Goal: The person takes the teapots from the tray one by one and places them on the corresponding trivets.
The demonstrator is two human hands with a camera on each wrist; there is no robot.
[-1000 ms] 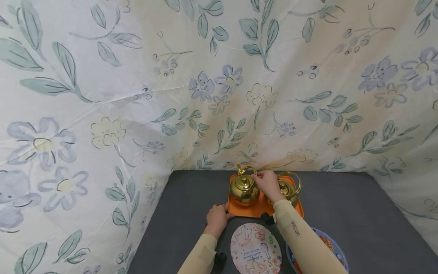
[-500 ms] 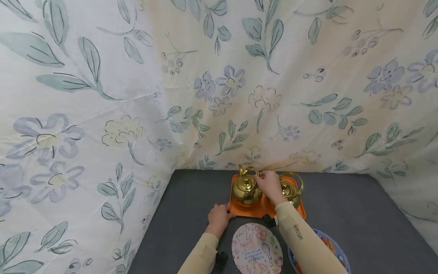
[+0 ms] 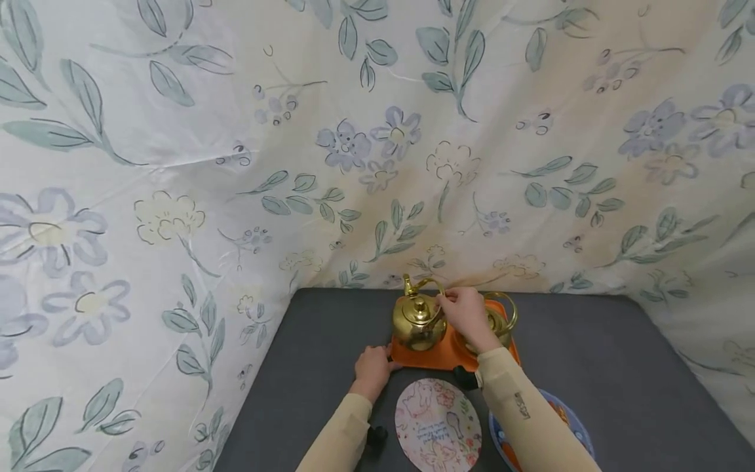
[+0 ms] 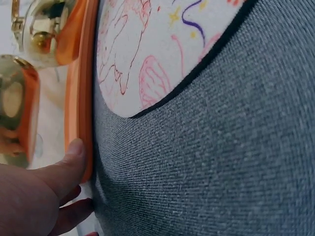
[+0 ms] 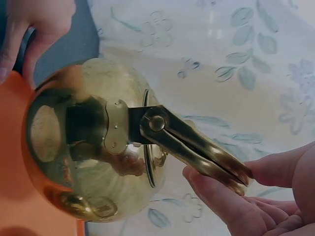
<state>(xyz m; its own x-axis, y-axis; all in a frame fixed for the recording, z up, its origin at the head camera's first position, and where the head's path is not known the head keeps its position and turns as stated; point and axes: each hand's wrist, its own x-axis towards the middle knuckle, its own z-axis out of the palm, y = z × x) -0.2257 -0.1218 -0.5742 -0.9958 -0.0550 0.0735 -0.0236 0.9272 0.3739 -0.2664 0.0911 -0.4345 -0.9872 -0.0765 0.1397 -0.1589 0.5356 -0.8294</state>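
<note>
Two shiny brass kettles with arched handles are at the orange tray [image 3: 415,359]. My right hand [image 3: 468,316] pinches the handle [image 5: 197,150] of the left kettle [image 3: 417,326] between thumb and fingers. In the left wrist view a gap shows between this kettle [image 4: 14,105] and the tray, so it hangs slightly above it. The other kettle [image 3: 500,326] stands on the tray's right side, partly hidden by my right hand. My left hand [image 3: 373,368] holds the tray's near left corner, thumb on the front rim [image 4: 81,98] and fingers at its side.
A round mat [image 3: 436,426] with pink drawings lies in front of the tray on the dark grey table [image 3: 619,367]. Right of it, a blue patterned plate [image 3: 566,410] is partly under my right forearm. A floral cloth [image 3: 413,164] hangs behind and beside the table.
The left kettle has risen slightly and shifted a little left with my right hand. My left hand stays at the tray corner. The head view has shifted slightly.
</note>
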